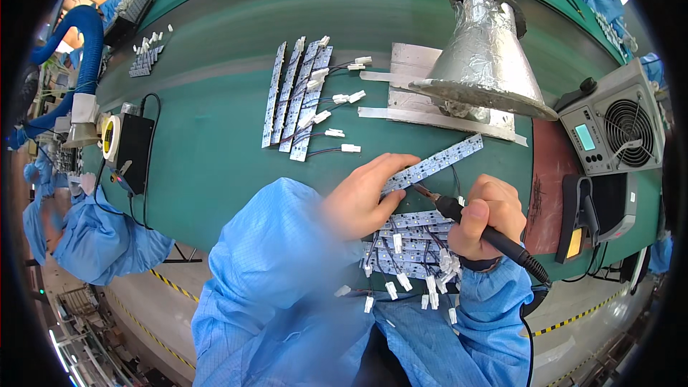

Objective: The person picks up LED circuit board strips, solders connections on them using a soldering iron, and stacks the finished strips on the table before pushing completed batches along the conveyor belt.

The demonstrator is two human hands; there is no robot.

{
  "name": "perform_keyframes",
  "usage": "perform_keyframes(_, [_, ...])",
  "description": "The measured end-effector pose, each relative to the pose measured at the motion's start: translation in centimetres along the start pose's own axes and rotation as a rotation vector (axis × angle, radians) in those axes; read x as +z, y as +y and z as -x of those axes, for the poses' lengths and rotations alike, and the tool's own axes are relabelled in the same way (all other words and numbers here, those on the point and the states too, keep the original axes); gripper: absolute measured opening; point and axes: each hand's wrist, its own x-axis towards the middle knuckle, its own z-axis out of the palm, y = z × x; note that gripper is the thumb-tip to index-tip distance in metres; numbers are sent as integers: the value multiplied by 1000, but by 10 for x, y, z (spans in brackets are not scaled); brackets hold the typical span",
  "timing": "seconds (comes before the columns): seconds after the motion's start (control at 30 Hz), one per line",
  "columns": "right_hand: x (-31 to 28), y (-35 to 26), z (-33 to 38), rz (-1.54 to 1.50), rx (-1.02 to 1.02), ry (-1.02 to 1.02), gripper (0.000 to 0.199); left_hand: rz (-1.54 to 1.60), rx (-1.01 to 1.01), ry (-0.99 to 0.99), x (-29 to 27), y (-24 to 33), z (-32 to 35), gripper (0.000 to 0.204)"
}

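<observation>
My left hand [364, 197] pinches the near end of a narrow white circuit board strip [448, 160] dotted with small components. The strip slants up to the right over the green mat. In my right hand [490, 216] is a soldering iron [507, 245], its tip pointing left at the strip beside my left fingers. A thin dark wire hangs off the strip toward my right hand. Below both hands lies a pile of similar strips [408, 235] with wires and white connectors [403, 282]. Farther off, several strips [292, 100] lie side by side, their connectors [351, 148] to the right.
A foil-covered fume hood [481, 64] hangs over a taped pale board [412, 93]. On the right stand a grey fan unit [609, 125] with a display and a soldering iron holder [580, 208]. A black box [134, 149] with cables is at left, near a blue hose [87, 50].
</observation>
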Motion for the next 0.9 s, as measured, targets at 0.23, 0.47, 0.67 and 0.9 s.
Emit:
perform_keyframes(0.23, [1,1,0,-1,-12,0,27,25,-42,-40,-2,0,0,50])
perform_keyframes(0.47, [-23,4,-2,-64,74,304,27,14,-58,-59,-4,2,-1,48])
perform_keyframes(0.67, [-37,22,2,82,186,412,35,11,-83,-57,-3,5,0,45])
perform_keyframes(0.9, [-33,19,1,79,179,321,38,13,-75,-50,-2,4,-1,44])
